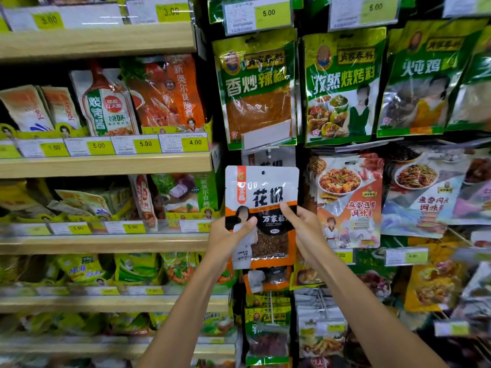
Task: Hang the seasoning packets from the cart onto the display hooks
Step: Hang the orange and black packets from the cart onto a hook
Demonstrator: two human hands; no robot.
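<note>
I hold a white, orange and black seasoning packet (261,197) upright in front of the hanging display. My left hand (229,239) grips its lower left side, thumb on the front. My right hand (305,229) pinches its lower right side. The packet's hang hole is at its top edge, just below a display hook (268,152) with a blank label holder. Behind the packet hangs a matching packet (268,158), mostly hidden. The cart is out of sight.
Green seasoning packets (259,88) hang on hooks above, and more packets (350,203) hang to the right and below. Wooden shelves (106,163) with sauce pouches and yellow price tags stand to the left.
</note>
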